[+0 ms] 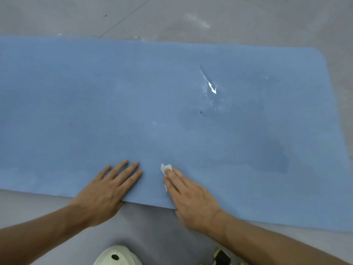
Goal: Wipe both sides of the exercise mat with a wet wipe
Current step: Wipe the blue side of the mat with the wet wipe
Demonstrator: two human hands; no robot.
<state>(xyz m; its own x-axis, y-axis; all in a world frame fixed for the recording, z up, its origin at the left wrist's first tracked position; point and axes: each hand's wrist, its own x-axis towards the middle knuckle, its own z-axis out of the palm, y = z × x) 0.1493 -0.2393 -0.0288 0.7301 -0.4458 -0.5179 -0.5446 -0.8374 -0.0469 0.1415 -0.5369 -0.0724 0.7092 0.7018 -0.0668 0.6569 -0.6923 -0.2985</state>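
At the very bottom, nearest the person, a pale shoe (pixel 116 255) with a round hole in its top sits on the grey floor (pixel 156 226), and a dark and yellow thing (pixel 221 257) shows beside it, too cut off to make out.

Two bare forearms reach forward from the lower corners. The left hand (pixel 107 190) lies palm down across the near edge of the blue exercise mat (pixel 133 104), its heel on the floor and its fingers (pixel 126 173) straight, slightly spread and flat on the mat, holding nothing. Just beside it, the right hand (pixel 189 196) also crosses the near edge. Its fingers (pixel 177 178) are stretched out straight and press a small crumpled white wet wipe (pixel 165 168) down onto the mat. The wipe pokes out past the fingertips, and a little more white shows along the thumb side. Whether the thumb grips it I cannot tell.

The mat lies flat on the floor and spreads away from both sets of fingers, running out of view beyond the left hand and ending in a rounded far corner out past the right hand. Beyond the right fingers, darker damp-looking patches (pixel 275 155) mark the surface. Further on is a small dark speck (pixel 201 112), then a thin white streak (pixel 210 86) with a shiny smear around it.

Past the mat's far edge the grey floor continues, with a thin dark line (pixel 122 21) and pale scuffs (pixel 198 21).
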